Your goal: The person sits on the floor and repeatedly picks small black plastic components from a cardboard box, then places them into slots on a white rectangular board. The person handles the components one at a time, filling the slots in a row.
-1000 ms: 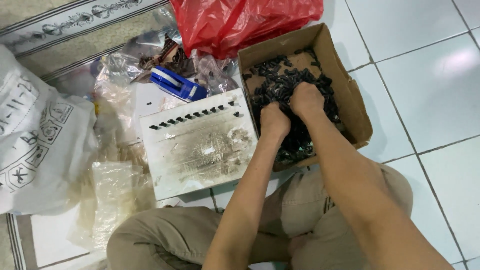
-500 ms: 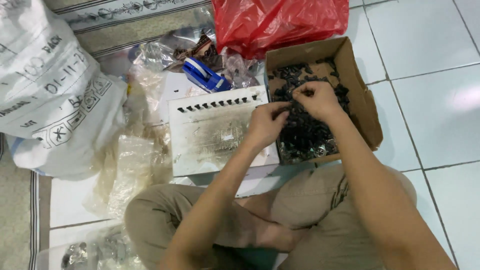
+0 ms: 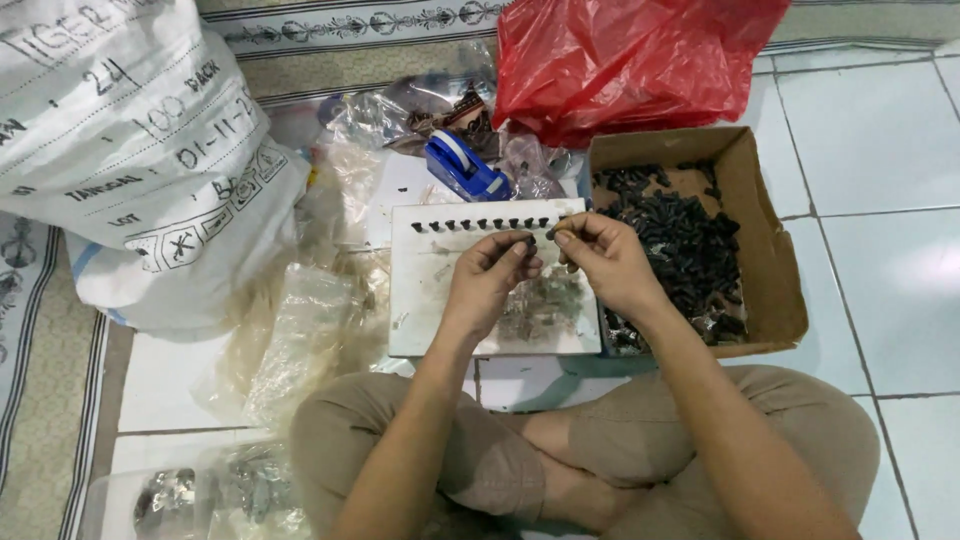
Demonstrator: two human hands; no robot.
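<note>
Left hand (image 3: pixel 492 275) and right hand (image 3: pixel 600 262) each pinch small black pieces (image 3: pixel 531 240) over the white board's (image 3: pixel 430 300) far edge, best seated upright beside the row of pieces (image 3: pixel 485 224), not tilted.

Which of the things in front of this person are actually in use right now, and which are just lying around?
In use:
left hand and right hand, each pinching small black parts
white board with a row of black parts along its top
cardboard box of black parts

Lying about:
red bag
white sack
blue tape dispenser
clear plastic bags
</note>
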